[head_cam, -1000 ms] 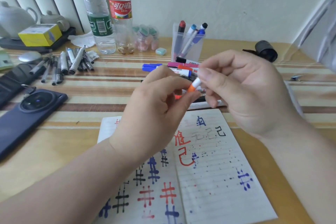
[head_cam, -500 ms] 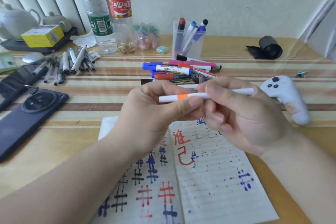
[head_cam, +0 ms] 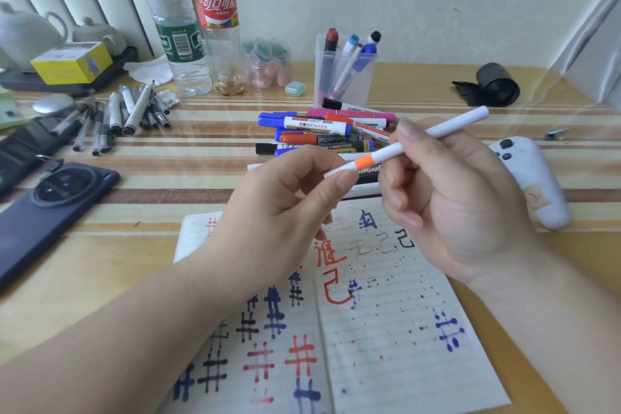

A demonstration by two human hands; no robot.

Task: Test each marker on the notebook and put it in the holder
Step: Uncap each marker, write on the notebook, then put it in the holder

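Note:
A slim white marker with an orange band (head_cam: 420,141) is held above the open notebook (head_cam: 386,329), slanting up to the right. My left hand (head_cam: 282,212) pinches its near, capped end between thumb and fingers. My right hand (head_cam: 447,198) grips the barrel past the orange band. The notebook pages carry red, blue and black hash marks and ink spots. Behind my hands lies a pile of markers (head_cam: 322,131) on the table. The clear holder (head_cam: 342,77) at the back holds several pens.
A dark phone (head_cam: 50,205) lies at the left, with a row of grey pens (head_cam: 114,114) behind it. Two plastic bottles (head_cam: 195,20) stand at the back. A white controller (head_cam: 531,178) lies at the right, a black roll (head_cam: 494,84) further back.
The marker went from end-on to level, and now tilts up to the right. Both hands have kept hold of it, and my right hand has slid outward along the barrel.

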